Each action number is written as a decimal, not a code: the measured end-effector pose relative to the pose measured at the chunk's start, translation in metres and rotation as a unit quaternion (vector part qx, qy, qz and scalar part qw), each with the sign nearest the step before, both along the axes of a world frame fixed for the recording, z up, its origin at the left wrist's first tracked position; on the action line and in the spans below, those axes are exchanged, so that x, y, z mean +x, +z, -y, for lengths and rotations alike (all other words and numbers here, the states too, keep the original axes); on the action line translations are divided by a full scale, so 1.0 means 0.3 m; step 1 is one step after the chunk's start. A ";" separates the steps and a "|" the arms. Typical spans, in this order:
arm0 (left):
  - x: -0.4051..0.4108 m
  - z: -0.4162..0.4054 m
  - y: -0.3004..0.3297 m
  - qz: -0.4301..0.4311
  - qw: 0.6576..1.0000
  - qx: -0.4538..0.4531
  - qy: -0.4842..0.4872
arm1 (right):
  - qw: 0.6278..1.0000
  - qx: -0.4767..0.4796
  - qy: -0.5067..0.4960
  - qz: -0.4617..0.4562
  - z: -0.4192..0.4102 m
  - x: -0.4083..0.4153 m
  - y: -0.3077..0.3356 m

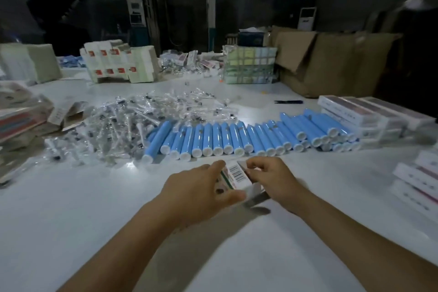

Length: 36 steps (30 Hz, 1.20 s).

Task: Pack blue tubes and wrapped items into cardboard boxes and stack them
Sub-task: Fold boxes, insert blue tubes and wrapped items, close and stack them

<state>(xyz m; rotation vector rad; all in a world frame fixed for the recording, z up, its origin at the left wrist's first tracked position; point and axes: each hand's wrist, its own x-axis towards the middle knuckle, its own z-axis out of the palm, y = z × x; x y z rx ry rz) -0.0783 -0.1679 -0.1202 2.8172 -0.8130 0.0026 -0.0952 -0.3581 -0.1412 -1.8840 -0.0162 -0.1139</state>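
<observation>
A small white cardboard box (pixel 237 176) with a barcode label is held between both hands just above the white table (pixel 94 220). My left hand (pixel 199 192) grips its left side, thumb curled under the near end. My right hand (pixel 272 178) pinches the far end flap of the box with its fingertips. Behind the hands lies a long row of blue tubes (pixel 237 137) with white caps. A heap of clear wrapped items (pixel 132 121) spreads to the left of the tubes.
Stacked packed boxes (pixel 360 114) stand at the right, more boxes (pixel 417 182) at the right edge. Flat carton blanks (pixel 21 118) lie at the left. Printed carton bundles (pixel 118 64) and large brown cardboard boxes (pixel 331 61) line the back.
</observation>
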 end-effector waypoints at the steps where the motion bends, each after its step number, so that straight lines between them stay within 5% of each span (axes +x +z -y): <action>1: -0.009 0.006 -0.001 0.017 0.999 0.029 0.004 | 1.000 0.025 0.004 -0.007 0.002 0.001 0.000; 6: -0.034 0.039 -0.019 0.154 0.986 0.063 0.011 | 0.999 0.034 -0.032 -0.001 0.007 0.009 -0.007; 10: -0.048 0.052 -0.041 0.183 0.980 0.069 0.016 | 0.996 0.018 -0.078 0.031 0.027 0.029 0.023; 13: -0.050 0.063 -0.053 0.192 0.977 0.093 0.020 | 0.976 -0.087 -0.186 0.075 0.111 0.111 0.085; 17: -0.050 0.101 -0.070 0.177 0.977 0.121 -0.005 | 0.901 -0.337 -0.267 0.064 0.289 0.271 0.205; 20: -0.033 0.117 -0.081 0.178 0.976 0.126 -0.024 | 0.810 -0.502 -0.303 -0.014 0.420 0.375 0.245; 26: -0.030 0.121 -0.066 0.146 0.981 0.118 -0.049 | 0.707 -0.635 -0.235 -0.205 0.542 0.477 0.219; 32: -0.031 0.121 -0.062 0.191 0.978 0.072 -0.046 | 0.770 -0.561 -0.283 -0.113 0.557 0.456 0.238; 36: -0.022 0.119 -0.087 0.158 0.983 0.084 -0.039 | 0.874 -0.394 -0.284 0.002 0.497 0.387 0.301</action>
